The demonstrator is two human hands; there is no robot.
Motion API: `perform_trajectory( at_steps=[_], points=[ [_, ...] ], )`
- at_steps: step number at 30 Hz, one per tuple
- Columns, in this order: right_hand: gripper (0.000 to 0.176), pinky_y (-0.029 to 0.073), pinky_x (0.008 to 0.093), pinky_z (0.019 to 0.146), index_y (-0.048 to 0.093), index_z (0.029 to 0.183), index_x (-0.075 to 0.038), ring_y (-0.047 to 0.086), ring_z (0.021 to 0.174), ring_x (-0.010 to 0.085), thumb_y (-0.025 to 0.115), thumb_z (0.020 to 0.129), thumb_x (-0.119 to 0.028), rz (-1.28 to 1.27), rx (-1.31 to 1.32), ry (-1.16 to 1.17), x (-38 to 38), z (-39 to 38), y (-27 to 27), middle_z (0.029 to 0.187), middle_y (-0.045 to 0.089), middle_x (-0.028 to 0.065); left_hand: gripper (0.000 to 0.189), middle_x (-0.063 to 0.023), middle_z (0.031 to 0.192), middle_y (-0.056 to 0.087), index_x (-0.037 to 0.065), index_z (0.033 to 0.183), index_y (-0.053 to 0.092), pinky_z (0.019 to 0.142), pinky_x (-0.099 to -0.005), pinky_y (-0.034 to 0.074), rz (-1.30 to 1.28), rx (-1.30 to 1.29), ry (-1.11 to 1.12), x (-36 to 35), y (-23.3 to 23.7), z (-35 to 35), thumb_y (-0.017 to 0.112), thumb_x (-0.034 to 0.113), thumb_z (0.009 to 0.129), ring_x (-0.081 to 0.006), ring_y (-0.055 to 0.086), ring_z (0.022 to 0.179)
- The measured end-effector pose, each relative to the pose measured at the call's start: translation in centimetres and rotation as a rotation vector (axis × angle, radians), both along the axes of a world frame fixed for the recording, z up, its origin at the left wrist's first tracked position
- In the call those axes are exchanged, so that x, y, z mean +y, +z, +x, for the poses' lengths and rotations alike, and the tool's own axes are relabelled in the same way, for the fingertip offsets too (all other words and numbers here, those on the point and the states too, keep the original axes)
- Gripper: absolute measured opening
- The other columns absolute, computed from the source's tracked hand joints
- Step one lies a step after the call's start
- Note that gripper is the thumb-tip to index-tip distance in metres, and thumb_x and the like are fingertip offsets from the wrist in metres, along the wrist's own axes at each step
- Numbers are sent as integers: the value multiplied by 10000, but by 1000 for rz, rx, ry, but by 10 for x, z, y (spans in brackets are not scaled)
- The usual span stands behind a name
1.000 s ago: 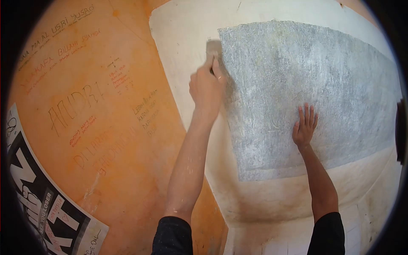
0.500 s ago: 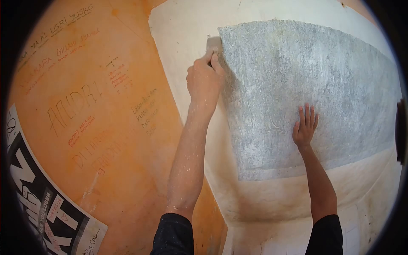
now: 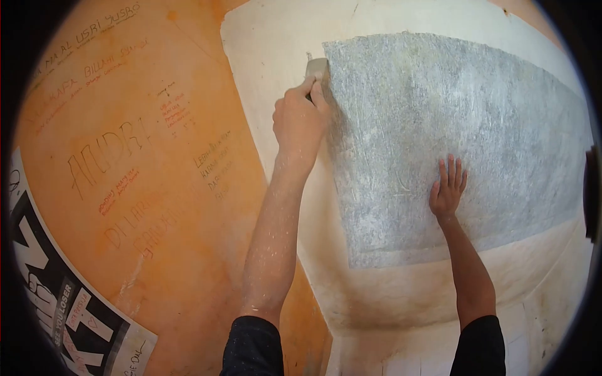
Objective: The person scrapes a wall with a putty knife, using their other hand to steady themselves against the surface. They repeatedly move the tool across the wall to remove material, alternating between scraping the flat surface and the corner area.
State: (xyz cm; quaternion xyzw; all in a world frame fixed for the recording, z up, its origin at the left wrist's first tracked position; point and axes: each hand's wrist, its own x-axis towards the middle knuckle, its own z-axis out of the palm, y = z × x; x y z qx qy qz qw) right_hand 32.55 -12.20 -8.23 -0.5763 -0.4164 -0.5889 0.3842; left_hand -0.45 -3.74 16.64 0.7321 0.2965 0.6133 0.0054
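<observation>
My left hand point(image 3: 301, 122) is closed around a scraper point(image 3: 318, 67) with a flat metal blade pointing upward; its handle is mostly hidden in my fingers. The blade lies against the cream wall, at the upper left corner of a rough grey patch point(image 3: 401, 113). White specks dot my left forearm. Lower and to the right, my right hand point(image 3: 446, 191) rests with fingers spread on the grey patch, holding nothing.
On the left an orange wall point(image 3: 207, 250) carries handwriting and meets the cream wall point(image 3: 276, 37) at a corner. A black-and-white poster point(image 3: 63, 301) hangs at lower left. A dark object point(image 3: 591, 194) sits at the right edge.
The scraper blade has shifted slightly down and right and shows at a somewhat different tilt. My right hand stays on the grey patch while the whole view shifts a little.
</observation>
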Motion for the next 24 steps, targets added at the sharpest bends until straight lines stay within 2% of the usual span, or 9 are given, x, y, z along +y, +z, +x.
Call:
perform_trajectory(
  at_steps=[5, 8, 10, 16, 24],
  points=[
    [533, 102, 544, 1216, 442, 1507, -125, 278, 1494, 344, 384, 993, -255, -1, 10, -3, 1, -2, -10, 1587, 381, 113, 333, -185, 931, 737, 109, 1208, 721, 825, -462, 556, -49, -3, -25, 0, 9, 0, 529, 269, 988, -383, 700, 900],
    [535, 100, 540, 1219, 439, 1510, -131, 275, 1496, 341, 384, 992, -253, 32, -9, -8, 3, 1, 1, 1593, 373, 110, 335, -186, 923, 736, 101, 1205, 721, 818, -462, 557, -53, 4, -22, -1, 16, -1, 526, 271, 991, -375, 703, 888],
    [515, 102, 528, 1219, 431, 1507, -84, 255, 1504, 349, 351, 1026, -251, -1, -16, -27, 0, -2, -1, 1597, 361, 126, 338, -188, 917, 734, 97, 1205, 720, 813, -463, 557, -62, 20, -39, -2, 16, 3, 524, 273, 992, -372, 703, 881],
    [517, 98, 544, 1216, 435, 1502, -81, 254, 1503, 354, 359, 1019, -247, 3, -23, -20, 1, 0, -1, 1596, 361, 129, 343, -186, 904, 730, 102, 1221, 714, 808, -463, 556, -5, 0, -9, 1, 14, 2, 522, 271, 992, -373, 701, 887],
    [523, 101, 544, 1216, 425, 1509, -91, 251, 1504, 351, 361, 1017, -258, 3, -2, -31, 4, -1, 2, 1599, 353, 128, 324, -193, 928, 728, 93, 1154, 739, 815, -470, 557, -41, 42, 16, 4, 16, 3, 545, 284, 980, -385, 698, 903]
  ],
)
